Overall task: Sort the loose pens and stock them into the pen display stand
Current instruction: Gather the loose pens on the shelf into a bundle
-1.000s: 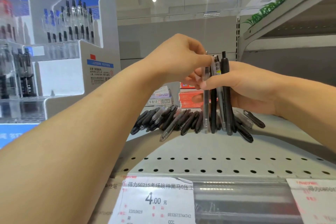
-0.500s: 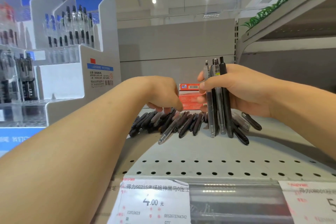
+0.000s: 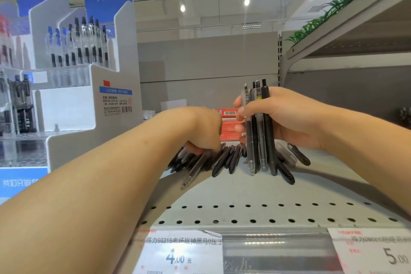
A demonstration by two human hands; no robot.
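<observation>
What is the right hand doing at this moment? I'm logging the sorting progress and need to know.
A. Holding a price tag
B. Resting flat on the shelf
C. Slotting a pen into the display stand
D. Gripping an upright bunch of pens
D: the right hand is curled round a bunch of pens standing upright, tips on the shelf.

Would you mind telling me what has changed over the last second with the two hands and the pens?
The left hand left the upright bundle of pens and dropped to the loose pens lying on the shelf, fingers curling among them; whether it has one yet is unclear. The right hand keeps its grip on the bundle, tips resting on the shelf. The display stand is unchanged.
</observation>
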